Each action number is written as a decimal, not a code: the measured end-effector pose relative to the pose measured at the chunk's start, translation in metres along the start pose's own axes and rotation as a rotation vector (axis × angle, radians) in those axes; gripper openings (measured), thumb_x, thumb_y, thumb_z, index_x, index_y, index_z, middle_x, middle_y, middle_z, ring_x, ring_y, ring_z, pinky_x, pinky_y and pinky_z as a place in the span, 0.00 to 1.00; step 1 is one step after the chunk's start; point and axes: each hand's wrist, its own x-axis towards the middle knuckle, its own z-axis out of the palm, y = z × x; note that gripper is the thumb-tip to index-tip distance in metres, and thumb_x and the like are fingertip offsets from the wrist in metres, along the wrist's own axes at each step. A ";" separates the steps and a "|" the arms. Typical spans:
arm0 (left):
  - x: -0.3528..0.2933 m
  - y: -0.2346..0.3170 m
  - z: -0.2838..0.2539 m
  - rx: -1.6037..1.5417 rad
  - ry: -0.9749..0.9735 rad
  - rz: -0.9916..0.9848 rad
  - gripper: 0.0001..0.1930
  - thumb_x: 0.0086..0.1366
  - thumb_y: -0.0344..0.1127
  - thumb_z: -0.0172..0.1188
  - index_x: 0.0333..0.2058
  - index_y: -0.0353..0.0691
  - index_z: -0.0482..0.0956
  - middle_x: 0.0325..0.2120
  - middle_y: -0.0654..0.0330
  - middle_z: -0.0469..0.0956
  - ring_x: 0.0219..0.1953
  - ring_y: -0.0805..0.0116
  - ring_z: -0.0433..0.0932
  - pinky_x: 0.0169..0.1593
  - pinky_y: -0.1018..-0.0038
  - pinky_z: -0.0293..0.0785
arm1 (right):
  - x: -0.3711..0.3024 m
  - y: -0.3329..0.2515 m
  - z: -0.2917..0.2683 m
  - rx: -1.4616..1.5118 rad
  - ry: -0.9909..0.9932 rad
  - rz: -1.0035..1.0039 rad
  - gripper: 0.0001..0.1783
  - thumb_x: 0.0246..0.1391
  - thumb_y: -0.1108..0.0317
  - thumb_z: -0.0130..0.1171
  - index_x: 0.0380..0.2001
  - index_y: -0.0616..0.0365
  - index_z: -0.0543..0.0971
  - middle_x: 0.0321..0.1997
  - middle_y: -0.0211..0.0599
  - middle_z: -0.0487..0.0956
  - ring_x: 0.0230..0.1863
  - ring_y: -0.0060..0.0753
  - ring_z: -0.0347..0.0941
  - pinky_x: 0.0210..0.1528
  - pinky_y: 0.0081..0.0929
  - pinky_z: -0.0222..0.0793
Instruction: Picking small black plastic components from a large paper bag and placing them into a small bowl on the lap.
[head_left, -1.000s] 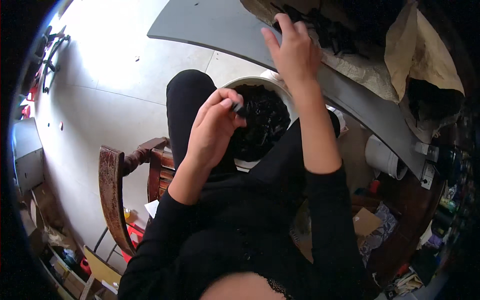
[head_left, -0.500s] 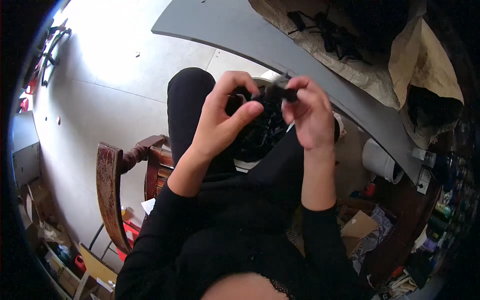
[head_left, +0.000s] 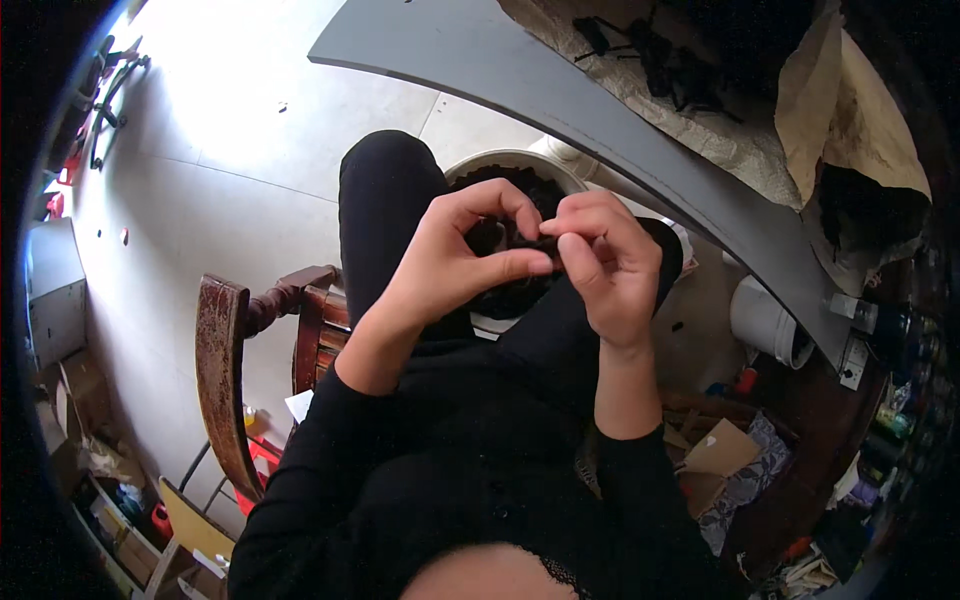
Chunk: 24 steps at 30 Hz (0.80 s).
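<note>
Over the bucket, both hands meet at one small black part (head_left: 543, 243), mostly covered by fingers; its kind cannot be made out. My left hand (head_left: 440, 255) is curled, thumb and fingertips closed on the part's left side. From the other side, my right hand (head_left: 617, 265) pinches its right end between thumb and fingers. Beneath them, between my knees, stands a round pale bucket (head_left: 572, 180) holding many black pieces (head_left: 535, 182). The hands hide much of its contents.
A grey tabletop (head_left: 450, 60) slants across the upper right. On it lies a brown paper sack (head_left: 735, 150) with black parts (head_left: 665, 70). A wooden chair (head_left: 222, 370) stands at my left. Below the table are a white bucket (head_left: 762, 320) and cardboard (head_left: 722, 448).
Both hands have come down and closer together, and the blurred black part is now between their fingertips. More of the bucket's far rim shows.
</note>
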 end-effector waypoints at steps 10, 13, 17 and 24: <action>-0.008 -0.010 0.016 -0.094 0.201 0.121 0.06 0.56 0.29 0.58 0.31 0.34 0.72 0.33 0.60 0.71 0.31 0.76 0.69 0.36 0.82 0.65 | -0.022 0.007 0.028 -0.158 0.258 -0.079 0.08 0.47 0.78 0.57 0.33 0.66 0.75 0.36 0.38 0.73 0.34 0.23 0.70 0.35 0.17 0.67; -0.014 -0.007 0.021 -0.338 0.243 -0.042 0.05 0.53 0.26 0.60 0.27 0.34 0.72 0.28 0.60 0.71 0.34 0.76 0.69 0.39 0.81 0.65 | -0.027 0.007 0.030 -0.253 0.240 -0.143 0.08 0.49 0.79 0.55 0.35 0.67 0.75 0.39 0.42 0.72 0.37 0.24 0.70 0.38 0.16 0.67; -0.013 -0.012 0.025 -0.322 0.230 -0.051 0.05 0.53 0.26 0.60 0.26 0.34 0.72 0.27 0.60 0.71 0.33 0.76 0.68 0.38 0.80 0.64 | -0.034 0.012 0.025 -0.245 0.255 -0.121 0.08 0.48 0.80 0.55 0.34 0.67 0.75 0.38 0.41 0.73 0.37 0.25 0.70 0.37 0.17 0.67; -0.007 -0.006 0.005 -0.090 -0.012 -0.061 0.13 0.51 0.31 0.65 0.35 0.36 0.75 0.33 0.61 0.72 0.34 0.78 0.69 0.28 0.86 0.62 | -0.032 0.004 0.017 0.163 0.289 0.160 0.06 0.51 0.76 0.54 0.34 0.64 0.75 0.33 0.36 0.75 0.29 0.25 0.73 0.33 0.20 0.70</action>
